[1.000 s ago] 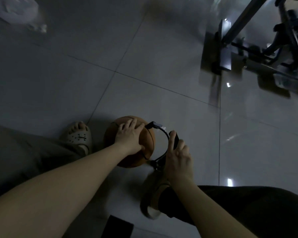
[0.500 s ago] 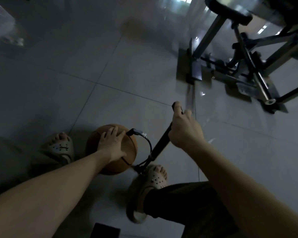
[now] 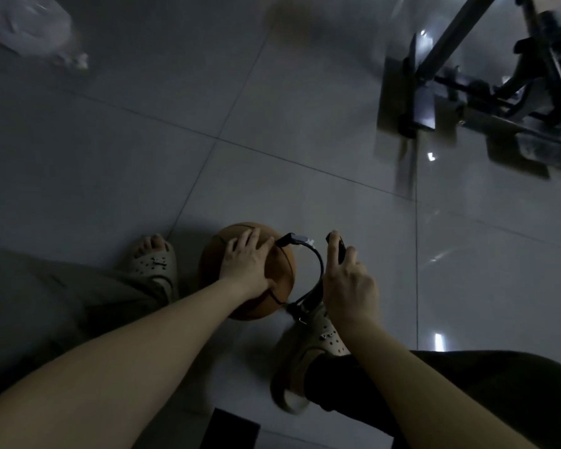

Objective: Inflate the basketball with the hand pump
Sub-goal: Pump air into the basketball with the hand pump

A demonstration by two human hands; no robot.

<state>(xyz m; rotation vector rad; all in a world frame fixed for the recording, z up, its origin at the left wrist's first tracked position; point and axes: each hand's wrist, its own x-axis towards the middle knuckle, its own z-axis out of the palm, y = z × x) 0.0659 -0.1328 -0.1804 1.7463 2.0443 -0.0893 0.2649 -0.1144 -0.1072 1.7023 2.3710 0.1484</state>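
The basketball (image 3: pixel 280 270) sits on the tiled floor (image 3: pixel 272 124) between the person's feet, low in the scene at about 6 o'clock. The left hand (image 3: pixel 245 264) lies spread over its top with the fingers fairly straight, a flat pressing grip with nothing pinched. At 3 o'clock of the ball stands the hand pump (image 3: pixel 311 296), its base by the toe of the right sandal (image 3: pixel 327 338); whether the foot pins it I cannot tell. The right hand (image 3: pixel 347 286) has its grip clamped round the handle (image 3: pixel 336 246), thumb up along it. A black hose (image 3: pixel 319 264) arcs from the pump's foot up and over to the ball at its 1 o'clock, just past the left fingertips.

The handle looks low, so I take this for the bottom of a stroke. To pump well, draw the handle straight up along the barrel's line, then drive it down fully without rocking sideways, or the base may skid on that glossy tile. The palm should bear down enough that the ball cannot roll and tug the needle. Leave slack in the hose.

A left sandal (image 3: pixel 153 264) is at the ball's 9 o'clock, a metal frame (image 3: pixel 434 102) at 2 o'clock of the room, well apart.
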